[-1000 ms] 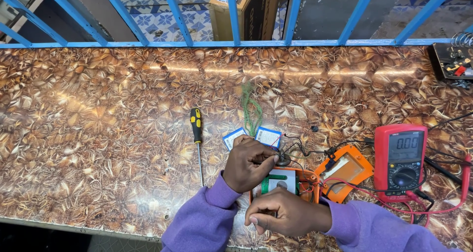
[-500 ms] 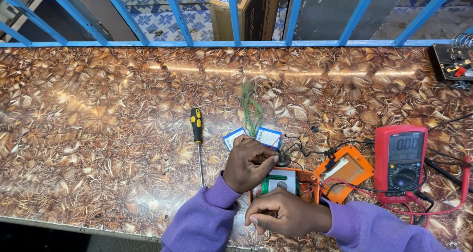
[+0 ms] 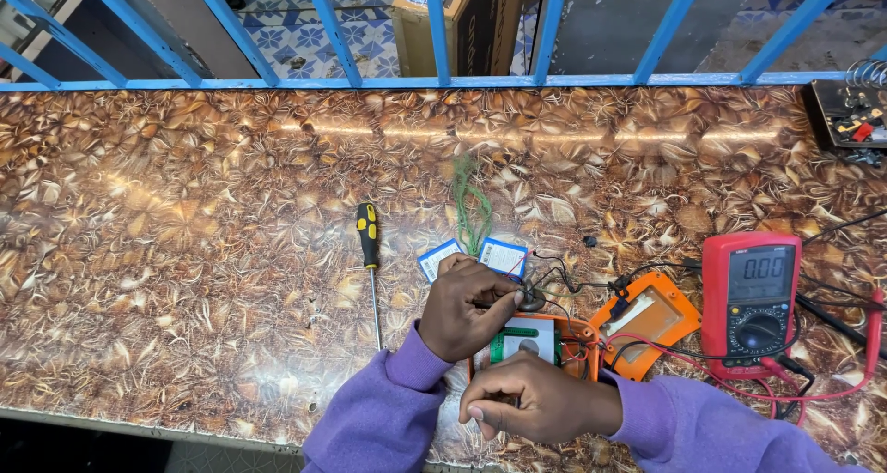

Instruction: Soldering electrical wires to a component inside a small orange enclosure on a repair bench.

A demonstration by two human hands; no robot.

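Our single head-worn camera looks steeply down over a patterned brown worktable [image 3: 185,251].

We see from the worker's own seat, facing away from the body toward the table's far edge, where a blue railing [image 3: 443,81] crosses the top of the frame and tiled floor shows beyond it. We are close: the left hand [image 3: 467,309] and right hand [image 3: 531,401] sit low in the middle of the frame, purple sleeves running out at the bottom edge. The table spans the full width, a red multimeter [image 3: 750,297] at far right. No second view overlaps this one.
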